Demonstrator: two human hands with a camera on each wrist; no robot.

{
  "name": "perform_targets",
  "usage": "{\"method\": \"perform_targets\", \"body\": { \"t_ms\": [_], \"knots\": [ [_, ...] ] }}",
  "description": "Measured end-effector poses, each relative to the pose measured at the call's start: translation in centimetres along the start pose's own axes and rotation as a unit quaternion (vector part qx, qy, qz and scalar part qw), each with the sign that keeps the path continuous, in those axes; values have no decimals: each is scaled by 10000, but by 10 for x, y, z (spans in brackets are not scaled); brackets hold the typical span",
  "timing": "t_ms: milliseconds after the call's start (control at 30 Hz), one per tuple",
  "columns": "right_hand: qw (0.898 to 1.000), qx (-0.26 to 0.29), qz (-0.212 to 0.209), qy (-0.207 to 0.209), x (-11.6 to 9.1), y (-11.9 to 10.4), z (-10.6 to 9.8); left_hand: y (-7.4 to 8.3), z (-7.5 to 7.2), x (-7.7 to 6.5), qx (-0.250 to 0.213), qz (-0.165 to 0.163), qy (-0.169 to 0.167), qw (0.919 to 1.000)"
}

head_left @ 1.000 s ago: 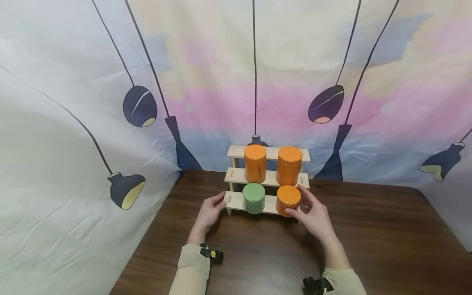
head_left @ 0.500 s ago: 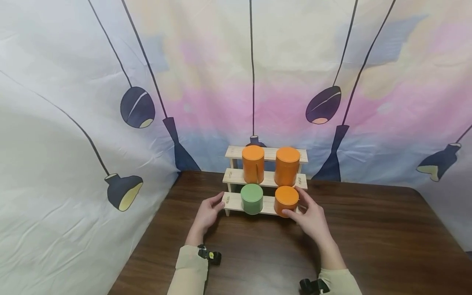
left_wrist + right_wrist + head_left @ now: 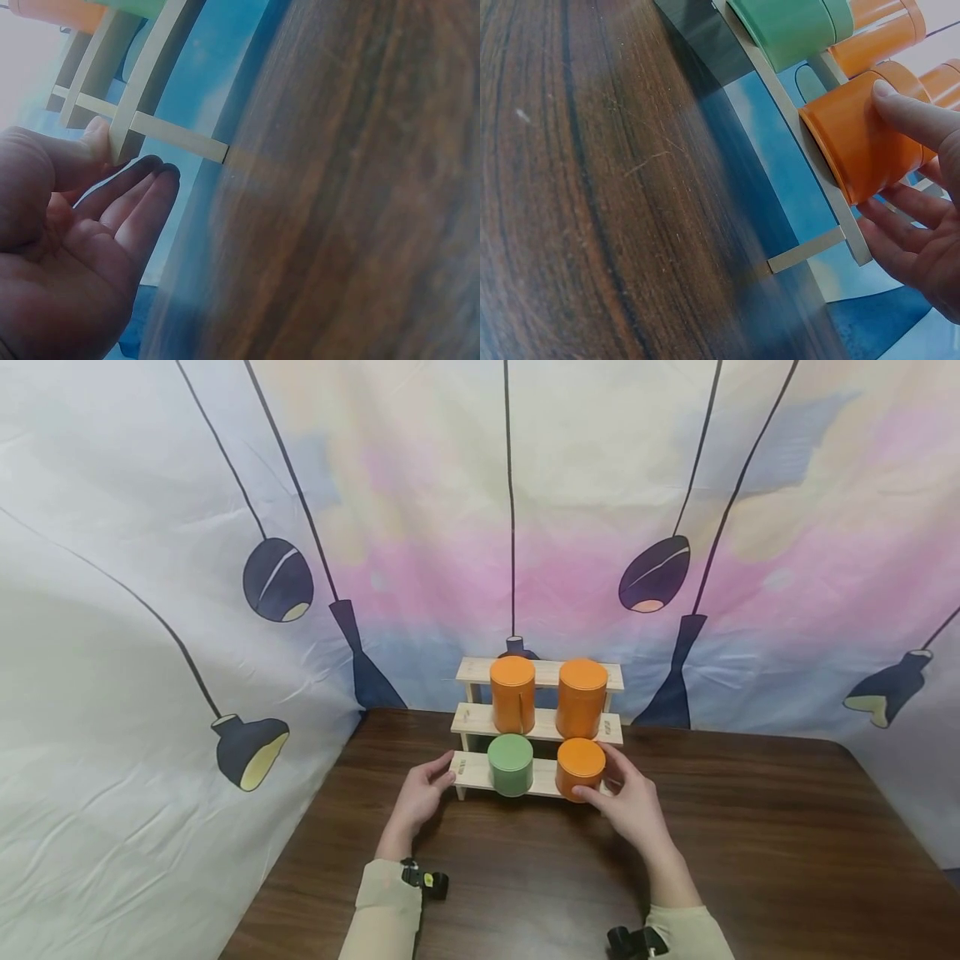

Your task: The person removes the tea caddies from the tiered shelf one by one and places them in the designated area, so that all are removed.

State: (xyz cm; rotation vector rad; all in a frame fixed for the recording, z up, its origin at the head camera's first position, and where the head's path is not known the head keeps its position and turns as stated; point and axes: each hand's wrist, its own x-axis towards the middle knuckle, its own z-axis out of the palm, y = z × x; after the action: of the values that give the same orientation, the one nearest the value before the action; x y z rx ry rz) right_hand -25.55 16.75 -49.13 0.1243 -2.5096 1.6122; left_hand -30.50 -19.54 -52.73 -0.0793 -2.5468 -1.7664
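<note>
A three-tier wooden display rack (image 3: pixel 545 777) stands against the back of the table. On its lowest board sit a short green canister (image 3: pixel 511 767) and a short orange canister (image 3: pixel 581 762). My left hand (image 3: pixel 418 795) pinches the left end of that board, thumb (image 3: pixel 96 139) above and fingers beneath. My right hand (image 3: pixel 633 802) holds the short orange canister at its right side. In the right wrist view, the thumb (image 3: pixel 911 116) presses the canister's wall, while the other fingers curl behind it and partly out of sight. The canister's base rests on the board.
Two tall orange canisters, left (image 3: pixel 513 697) and right (image 3: pixel 582 702), stand on the middle board. Behind the rack hangs a cloth backdrop (image 3: pixel 435 577) printed with lamps. Dark wooden table (image 3: pixel 525 877) surface extends in front and to the right.
The head view has shifted a little, so everything sits slightly further left in it. Both hands keep their places on the rack and the canister.
</note>
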Motion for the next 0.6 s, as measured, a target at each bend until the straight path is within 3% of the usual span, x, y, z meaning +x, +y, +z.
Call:
{"method": "perform_targets", "body": {
  "t_ms": [600],
  "knots": [
    [9998, -86, 183, -20, -3, -3, 0, 1, 2, -2, 11, -130, 29, 9999]
  ]
}}
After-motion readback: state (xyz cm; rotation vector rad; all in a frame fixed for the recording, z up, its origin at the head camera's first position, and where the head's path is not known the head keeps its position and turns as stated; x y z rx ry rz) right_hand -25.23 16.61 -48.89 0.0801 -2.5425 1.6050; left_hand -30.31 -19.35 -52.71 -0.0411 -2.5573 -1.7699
